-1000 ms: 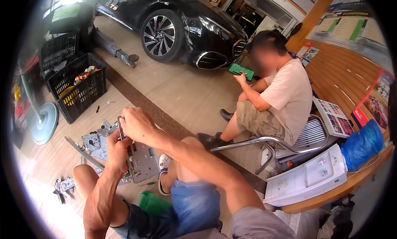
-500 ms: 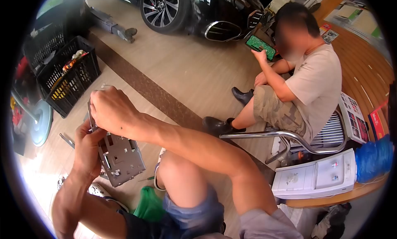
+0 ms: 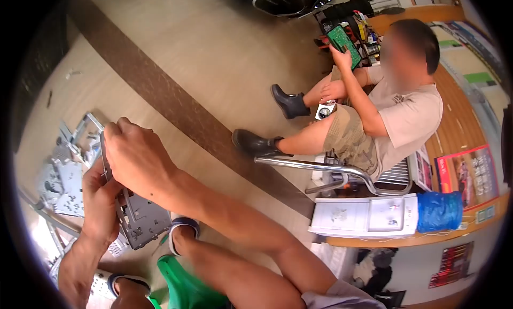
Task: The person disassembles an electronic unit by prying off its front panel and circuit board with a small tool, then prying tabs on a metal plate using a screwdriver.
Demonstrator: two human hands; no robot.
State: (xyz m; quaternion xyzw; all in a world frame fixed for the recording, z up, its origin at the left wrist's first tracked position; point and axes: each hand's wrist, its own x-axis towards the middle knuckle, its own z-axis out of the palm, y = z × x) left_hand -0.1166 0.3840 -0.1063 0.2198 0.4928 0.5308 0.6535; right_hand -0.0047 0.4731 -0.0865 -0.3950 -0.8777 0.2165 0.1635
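A grey metal plate (image 3: 145, 223) with holes, slots and small bent tabs is held tilted above the floor. My left hand (image 3: 101, 207) is closed around its left edge, thumb lying across the face. At the top end my right hand (image 3: 136, 156) is closed against the same edge, knuckles up; its fingertips are hidden, so anything small between them cannot be seen. Below and to the left, more sheet-metal parts (image 3: 67, 183) and a metal frame piece (image 3: 88, 124) lie on the floor.
A co-worker (image 3: 403, 116) sits on a chrome-framed chair (image 3: 342, 167), holding a green circuit board (image 3: 344, 46). A white water dispenser (image 3: 363, 215) with a blue bottle (image 3: 439, 211) lies beside a wooden surface (image 3: 454, 122). Something green (image 3: 187, 285) is by my legs.
The view has swung, bringing the metal parts on the floor into sight and taking the black crates and car wheel out. Both hands keep hold of the plate, now seen more edge-on.
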